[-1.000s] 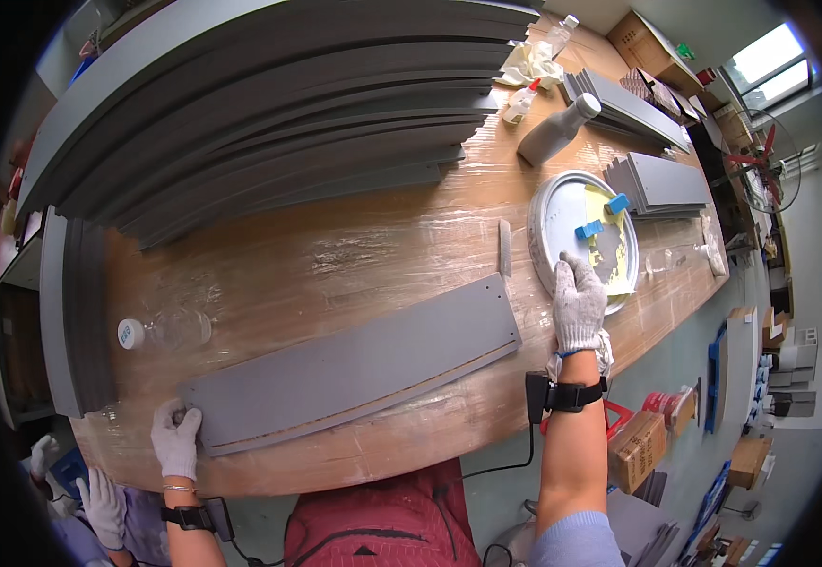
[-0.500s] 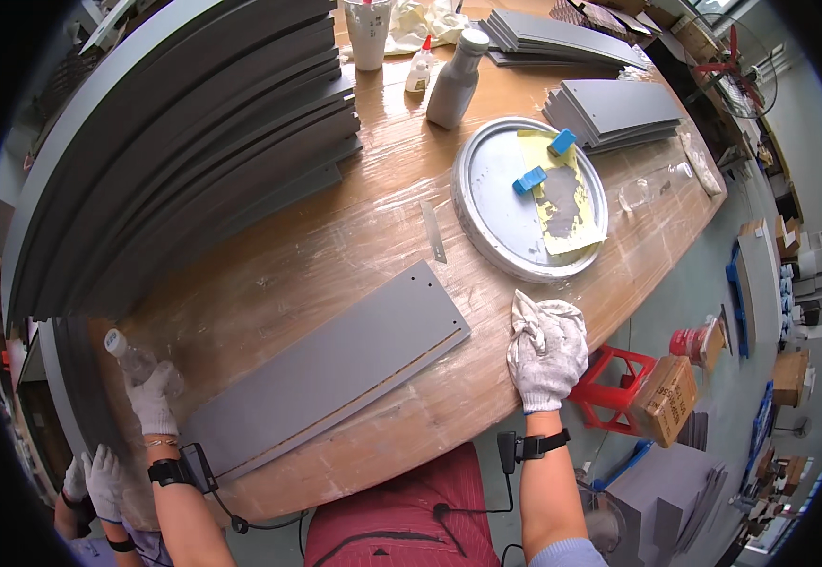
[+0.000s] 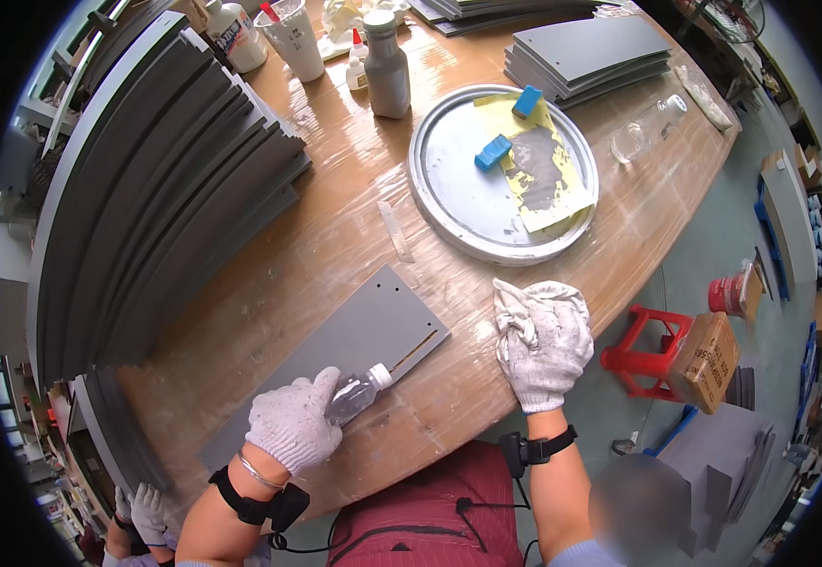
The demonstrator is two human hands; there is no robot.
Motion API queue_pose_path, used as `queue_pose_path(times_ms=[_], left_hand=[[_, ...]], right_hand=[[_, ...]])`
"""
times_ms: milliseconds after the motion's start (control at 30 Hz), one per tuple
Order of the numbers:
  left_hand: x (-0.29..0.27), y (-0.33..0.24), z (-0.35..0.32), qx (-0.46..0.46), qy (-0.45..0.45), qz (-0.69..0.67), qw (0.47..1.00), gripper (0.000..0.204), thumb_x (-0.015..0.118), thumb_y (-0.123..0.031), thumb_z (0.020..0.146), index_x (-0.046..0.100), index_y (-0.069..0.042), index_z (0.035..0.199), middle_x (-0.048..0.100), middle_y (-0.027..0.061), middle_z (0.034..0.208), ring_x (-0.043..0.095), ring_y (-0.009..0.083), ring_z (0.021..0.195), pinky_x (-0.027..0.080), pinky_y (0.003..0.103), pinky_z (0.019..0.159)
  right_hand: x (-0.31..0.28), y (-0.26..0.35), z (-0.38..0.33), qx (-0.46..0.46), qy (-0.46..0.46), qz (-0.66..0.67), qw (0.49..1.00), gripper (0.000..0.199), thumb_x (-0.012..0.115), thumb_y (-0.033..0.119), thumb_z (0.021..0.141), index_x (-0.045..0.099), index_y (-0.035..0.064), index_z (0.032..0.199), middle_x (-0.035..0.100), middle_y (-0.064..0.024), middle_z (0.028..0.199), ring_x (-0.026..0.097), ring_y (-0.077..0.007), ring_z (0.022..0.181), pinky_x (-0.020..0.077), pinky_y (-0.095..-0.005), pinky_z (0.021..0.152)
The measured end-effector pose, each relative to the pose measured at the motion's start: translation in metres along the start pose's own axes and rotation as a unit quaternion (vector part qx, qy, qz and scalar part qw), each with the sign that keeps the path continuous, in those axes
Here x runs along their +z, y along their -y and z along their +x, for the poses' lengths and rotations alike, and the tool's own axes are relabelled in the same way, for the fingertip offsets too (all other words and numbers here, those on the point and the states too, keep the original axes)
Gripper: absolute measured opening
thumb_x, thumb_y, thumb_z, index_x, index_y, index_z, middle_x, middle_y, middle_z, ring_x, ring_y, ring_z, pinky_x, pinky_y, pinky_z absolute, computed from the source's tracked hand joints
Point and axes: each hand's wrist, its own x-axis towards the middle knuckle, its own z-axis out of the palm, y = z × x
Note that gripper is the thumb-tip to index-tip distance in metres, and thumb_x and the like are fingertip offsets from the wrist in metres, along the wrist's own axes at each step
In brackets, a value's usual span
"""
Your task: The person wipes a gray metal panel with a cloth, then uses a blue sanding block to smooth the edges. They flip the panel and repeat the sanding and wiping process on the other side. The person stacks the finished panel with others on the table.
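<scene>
Left hand (image 3: pixel 293 430) had its fingers wrapped round a small clear bottle (image 3: pixel 359 390), nozzle down on the grey panel (image 3: pixel 354 345) lying flat on the desk (image 3: pixel 335 217). Right hand (image 3: pixel 543 345) was closed on a white rag (image 3: pixel 524 307), bunched just beside the panel's corner. Beyond sat a round tray (image 3: pixel 458 203) with blue sponges (image 3: pixel 493 151).

wooden table (image 3: pixel 335 236) carries grey panel (image 3: pixel 354 354), stack of long grey panels (image 3: pixel 155 189), round metal tray (image 3: pixel 458 194), small grey panel stack (image 3: pixel 586 52), bottles (image 3: pixel 387 66)
</scene>
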Motion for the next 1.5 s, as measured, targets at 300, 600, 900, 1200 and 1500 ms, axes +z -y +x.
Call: queue_pose_path(times_ms=[300,600,900,1200,1500], left_hand=[[-0.021,-0.034,0.022,-0.004,0.047,0.057,0.997,0.046,0.064,-0.022,0.078,0.059,-0.012,0.123,0.072,0.0186,0.093,0.071,0.0366,0.085,0.056,0.048,0.073],[0.007,0.071,-0.003,-0.155,-0.092,-0.333,0.925,0.073,0.078,-0.018,0.062,0.055,-0.009,0.131,0.069,0.0137,0.108,0.068,0.0286,0.101,0.054,0.039,0.089],[0.110,0.188,-0.017,-0.226,-0.475,-0.624,0.578,0.084,0.082,0.006,0.068,0.049,-0.008,0.143,0.059,0.0068,0.132,0.058,0.0234,0.122,0.049,0.040,0.107],[0.184,0.176,-0.039,-0.239,-0.491,-0.520,0.657,0.062,0.072,-0.009,0.088,0.046,0.002,0.144,0.054,0.0172,0.142,0.054,0.0299,0.129,0.041,0.039,0.112],[0.196,0.146,-0.056,-0.155,-0.377,-0.092,0.909,0.051,0.056,-0.028,0.093,0.051,0.002,0.135,0.047,0.0291,0.143,0.041,0.0491,0.134,0.023,0.061,0.119]], right_hand=[[0.003,-0.004,-0.003,0.027,-0.005,0.039,0.999,0.024,0.075,0.023,0.076,0.070,0.0148,0.098,0.064,-0.0082,0.103,0.062,-0.0330,0.103,0.0506,-0.0508,0.091],[0.006,-0.008,-0.011,0.016,-0.005,0.003,1.000,0.031,0.076,0.026,0.076,0.072,0.0118,0.104,0.066,-0.0127,0.104,0.064,-0.0377,0.099,0.0511,-0.0511,0.084],[0.017,-0.008,-0.015,0.054,0.011,-0.113,0.992,0.036,0.078,0.028,0.074,0.074,0.0176,0.108,0.067,-0.0084,0.112,0.063,-0.0343,0.104,0.0528,-0.0472,0.085],[0.007,0.032,0.003,0.206,0.128,0.002,0.970,0.032,0.071,0.029,0.087,0.074,0.0172,0.117,0.066,-0.0083,0.119,0.063,-0.0345,0.104,0.0514,-0.0457,0.089],[0.051,0.148,-0.039,0.108,0.024,0.009,0.994,0.026,0.071,0.018,0.086,0.074,0.0117,0.110,0.068,-0.0124,0.102,0.063,-0.0350,0.096,0.0513,-0.0451,0.085]])
